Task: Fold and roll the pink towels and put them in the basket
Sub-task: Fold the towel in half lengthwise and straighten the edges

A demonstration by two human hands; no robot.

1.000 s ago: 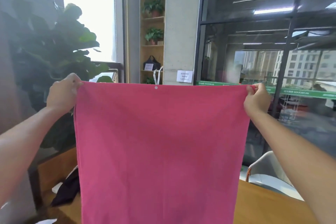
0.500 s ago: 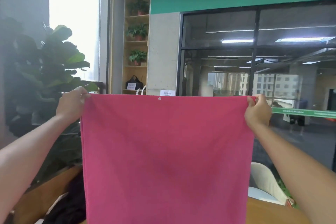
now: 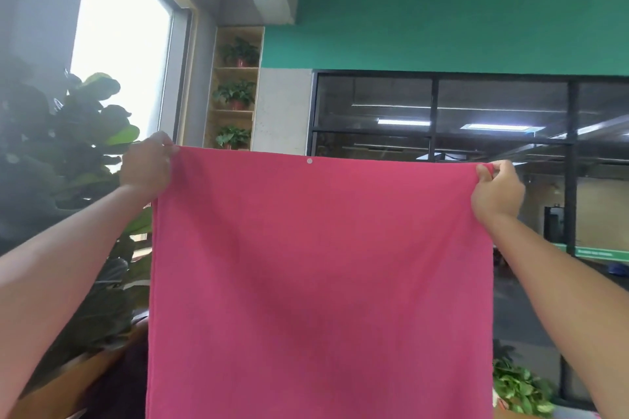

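Observation:
A pink towel [image 3: 320, 282] hangs spread flat in front of me, filling the middle of the view down to the bottom edge. My left hand [image 3: 146, 167] grips its top left corner and my right hand [image 3: 497, 190] pinches its top right corner, both arms stretched forward and up. A small white snap sits near the middle of the top hem. The basket is not in view, and the towel hides whatever lies behind it.
A large leafy plant [image 3: 68, 180] stands at the left by a window. A wooden surface edge [image 3: 75, 371] shows at lower left with something dark on it. Shelves with potted plants [image 3: 236, 95] and a glass partition [image 3: 476, 119] lie behind. Green leaves [image 3: 520, 388] show lower right.
The view has tilted upward, so the ceiling and green wall show and the table has dropped out of sight. Both hands keep holding the towel's top corners, spread wide.

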